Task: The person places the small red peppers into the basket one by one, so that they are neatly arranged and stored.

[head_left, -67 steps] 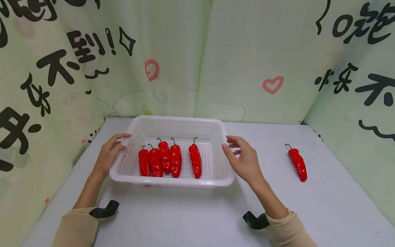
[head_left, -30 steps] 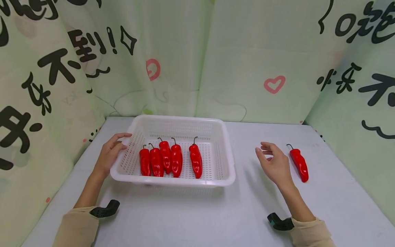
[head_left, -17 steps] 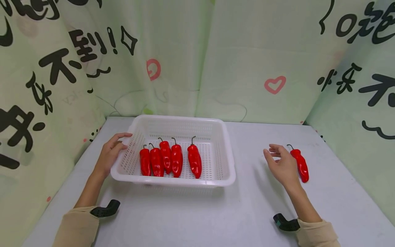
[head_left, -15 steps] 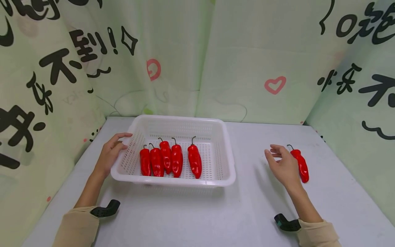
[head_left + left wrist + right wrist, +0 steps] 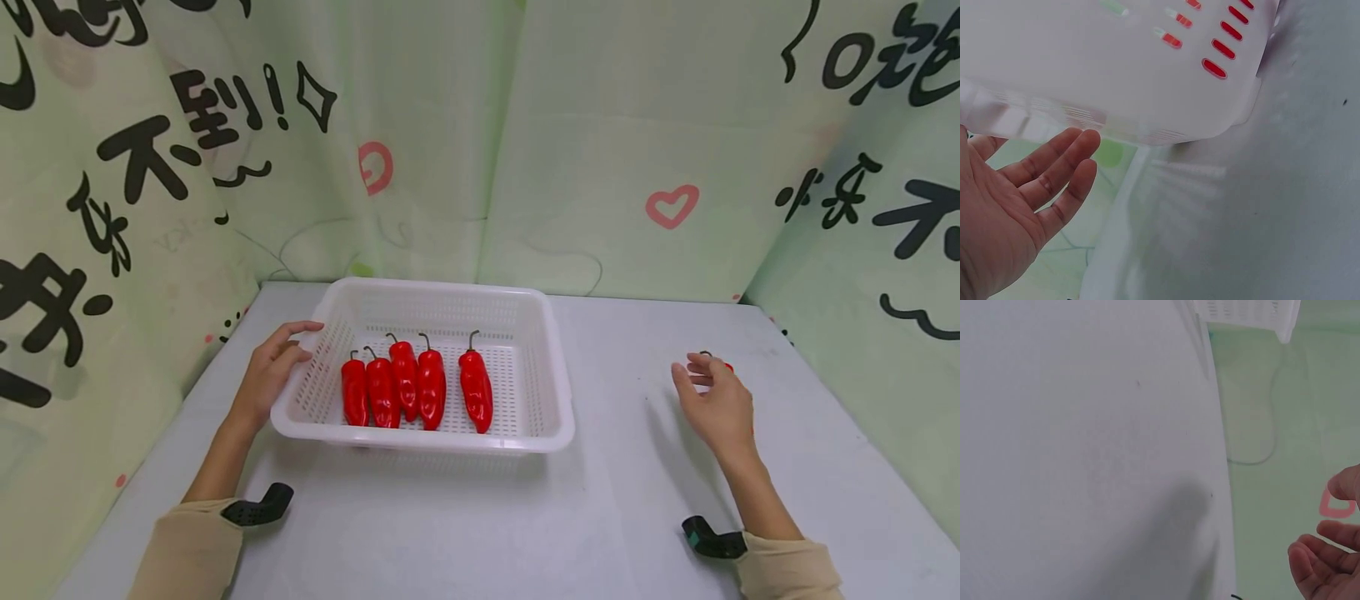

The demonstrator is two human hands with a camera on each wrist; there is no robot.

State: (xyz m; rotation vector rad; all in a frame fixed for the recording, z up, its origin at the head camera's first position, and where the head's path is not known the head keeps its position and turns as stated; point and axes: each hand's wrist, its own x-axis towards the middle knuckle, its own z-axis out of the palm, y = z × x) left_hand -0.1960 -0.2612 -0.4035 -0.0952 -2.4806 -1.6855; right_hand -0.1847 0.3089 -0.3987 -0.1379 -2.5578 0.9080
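A white perforated plastic basket (image 5: 557,375) stands on the table with several red peppers (image 5: 431,389) lying in it. At its left end my left hand (image 5: 272,368) touches the rim and outer wall with extended fingers, seen from the palm side in the left wrist view. To the right, my right hand (image 5: 722,408) is over a lone red pepper (image 5: 730,367), hiding all but its stem and a bit of its top in the head view. The fingers of the right hand (image 5: 1329,565) are loosely bent and hold nothing in the right wrist view.
The white table (image 5: 480,525) is bordered at the back and sides by light green curtains (image 5: 600,150) with black lettering and pink hearts. A black wrist device (image 5: 258,506) sits on the left arm, and another black wrist device (image 5: 712,539) on the right.
From beside the basket's right end, my right hand has moved right across the table and now covers most of the lone pepper. My left hand stays at the basket's left rim.
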